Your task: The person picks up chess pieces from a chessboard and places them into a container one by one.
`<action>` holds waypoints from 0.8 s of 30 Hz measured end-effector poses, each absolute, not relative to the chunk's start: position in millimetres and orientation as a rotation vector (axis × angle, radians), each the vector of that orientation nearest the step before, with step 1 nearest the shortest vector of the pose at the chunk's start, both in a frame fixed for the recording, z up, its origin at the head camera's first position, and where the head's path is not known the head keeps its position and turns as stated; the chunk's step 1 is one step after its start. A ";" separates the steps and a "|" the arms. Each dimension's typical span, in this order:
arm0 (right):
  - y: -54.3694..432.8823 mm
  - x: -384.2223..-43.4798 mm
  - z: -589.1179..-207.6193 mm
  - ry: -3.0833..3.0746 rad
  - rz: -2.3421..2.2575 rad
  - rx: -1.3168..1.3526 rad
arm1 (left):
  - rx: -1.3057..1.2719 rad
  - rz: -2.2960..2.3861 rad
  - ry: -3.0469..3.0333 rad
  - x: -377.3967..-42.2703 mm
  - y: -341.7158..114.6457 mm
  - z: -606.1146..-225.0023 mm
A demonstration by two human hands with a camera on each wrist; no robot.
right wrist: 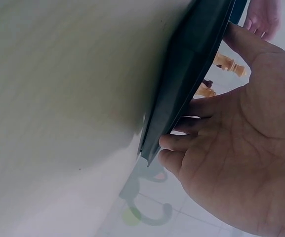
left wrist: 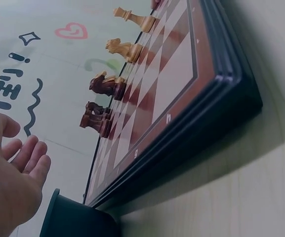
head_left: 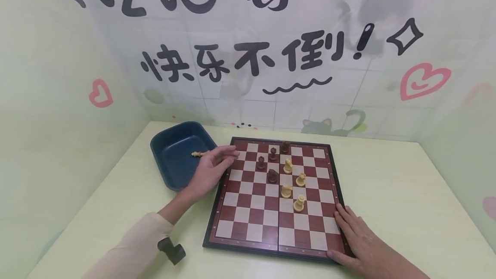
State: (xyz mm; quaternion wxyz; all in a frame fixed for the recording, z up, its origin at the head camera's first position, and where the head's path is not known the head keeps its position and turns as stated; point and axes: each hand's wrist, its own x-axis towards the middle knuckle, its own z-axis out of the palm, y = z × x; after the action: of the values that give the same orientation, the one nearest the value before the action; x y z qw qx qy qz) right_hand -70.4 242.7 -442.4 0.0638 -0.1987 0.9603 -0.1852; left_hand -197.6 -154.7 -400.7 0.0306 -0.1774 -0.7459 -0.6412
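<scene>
A brown-and-cream chessboard (head_left: 248,214) lies on the table with several dark and light chess pieces standing near its middle. Among them are a dark knight (head_left: 273,175), a light knight (head_left: 287,166) and another light piece (head_left: 299,203). My left hand (head_left: 211,169) hovers between the blue bin (head_left: 159,150) and the board's left edge, fingers loosely bent, holding nothing. In the left wrist view its palm and fingertips are bare. My right hand (head_left: 358,238) rests along the board's right edge, fingers and thumb spread on the rim. One light chess piece (head_left: 197,154) lies in the bin, partly hidden by the left hand.
The bin stands just left of the board's far corner. A pale table (head_left: 403,193) extends on both sides. Behind it hangs a printed backdrop (head_left: 240,89) with lettering. A black strap piece (head_left: 172,251) shows at the left sleeve.
</scene>
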 end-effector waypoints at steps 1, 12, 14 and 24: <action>242.7 -70.8 -442.0 2.893 -0.565 -0.590 | -0.550 -1.970 -2.304 -197.7 -153.3 -401.4; 242.4 -70.5 -440.5 2.882 -0.564 -0.574 | -0.581 -1.977 -2.351 -199.2 -136.8 -407.1; 242.8 -70.6 -441.2 2.898 -0.560 -0.591 | -0.575 -1.976 -2.363 -199.6 -133.9 -407.8; 242.5 -70.8 -442.1 2.882 -0.576 -0.579 | -0.543 -1.984 -2.417 -202.0 -118.0 -414.3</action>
State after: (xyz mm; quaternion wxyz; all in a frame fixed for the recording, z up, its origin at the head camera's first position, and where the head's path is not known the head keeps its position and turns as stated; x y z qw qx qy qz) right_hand -70.8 242.5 -442.1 0.0728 -0.1929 0.9596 -0.1917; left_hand -202.0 -118.0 -414.3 -0.0160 -0.1711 -0.7614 -0.6251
